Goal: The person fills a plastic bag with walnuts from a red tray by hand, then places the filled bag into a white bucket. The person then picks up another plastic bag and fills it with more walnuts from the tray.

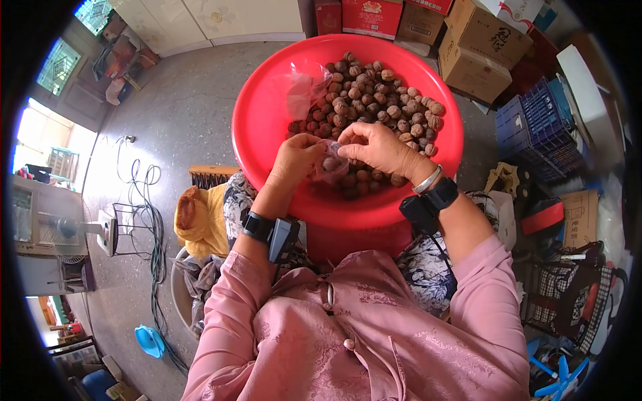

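Note:
A big red basin (257, 100) in front of me holds a heap of brown walnuts (381, 97). Over its near half, my left hand (294, 160) pinches one side of a small clear plastic bag (328, 175). Fingers of my right hand (378, 148) are closed on the bag's other side, near its mouth. Something round and brown, like a walnut, shows through the thin plastic. Another clear plastic bag (304, 90) lies at the left of the heap inside the basin.
Left of my knee are a brush (212, 176), a yellow cloth (207, 217) and a bin with plastic bags (194, 281). Cable (157, 254) runs over the floor. Cardboard boxes (475, 67) and a blue crate (535, 130) stand to the right.

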`<state>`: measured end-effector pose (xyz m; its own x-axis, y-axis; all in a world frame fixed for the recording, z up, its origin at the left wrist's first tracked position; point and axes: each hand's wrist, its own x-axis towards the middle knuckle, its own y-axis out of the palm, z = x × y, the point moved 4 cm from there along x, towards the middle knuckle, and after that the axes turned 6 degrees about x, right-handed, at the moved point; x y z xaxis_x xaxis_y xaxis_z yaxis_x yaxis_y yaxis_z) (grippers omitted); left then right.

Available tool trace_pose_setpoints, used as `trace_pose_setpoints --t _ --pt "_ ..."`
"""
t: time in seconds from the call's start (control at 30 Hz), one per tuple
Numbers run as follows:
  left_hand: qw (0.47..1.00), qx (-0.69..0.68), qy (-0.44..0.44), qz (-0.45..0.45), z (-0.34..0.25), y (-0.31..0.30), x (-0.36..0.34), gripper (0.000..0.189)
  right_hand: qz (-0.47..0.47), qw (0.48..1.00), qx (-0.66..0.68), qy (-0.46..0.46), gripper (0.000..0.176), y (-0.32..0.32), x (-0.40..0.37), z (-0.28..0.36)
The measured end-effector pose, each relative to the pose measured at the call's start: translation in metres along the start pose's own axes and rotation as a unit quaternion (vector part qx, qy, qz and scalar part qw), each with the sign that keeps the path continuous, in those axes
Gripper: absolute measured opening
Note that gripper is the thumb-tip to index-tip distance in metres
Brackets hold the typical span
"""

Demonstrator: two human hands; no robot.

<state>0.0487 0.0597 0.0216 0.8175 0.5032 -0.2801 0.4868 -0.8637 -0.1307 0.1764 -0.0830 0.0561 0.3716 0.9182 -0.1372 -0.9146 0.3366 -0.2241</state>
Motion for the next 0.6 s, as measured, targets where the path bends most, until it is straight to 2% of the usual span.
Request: trace_pose_setpoints --t 0.17,0.23,0.3,0.43,0.6 --pt "0.998 0.055 -0.005 -0.02 -0.005 0.0 -0.003 0.018 -0.032 0.999 0.014 0.026 0.022 -0.008 0.0 0.002" --pt "0.998 0.061 -0.002 -0.021 -0.007 0.0 -0.004 0.018 -0.03 0.995 0.078 0.061 0.02 -0.007 -0.002 0.0" --pt "0.998 0.058 -0.022 -0.016 -0.009 0.0 -0.006 0.018 -0.026 0.994 0.091 0.056 0.02 -0.006 -0.003 -0.001" --pt "0.998 0.067 -0.005 -0.015 -0.002 -0.001 0.0 0.022 0.004 0.991 0.132 0.032 0.022 -0.004 -0.001 -0.007" --pt "0.998 0.066 -0.001 -0.014 0.0 -0.001 0.001 0.021 -0.011 0.991 0.125 0.038 0.025 -0.004 -0.001 -0.004"
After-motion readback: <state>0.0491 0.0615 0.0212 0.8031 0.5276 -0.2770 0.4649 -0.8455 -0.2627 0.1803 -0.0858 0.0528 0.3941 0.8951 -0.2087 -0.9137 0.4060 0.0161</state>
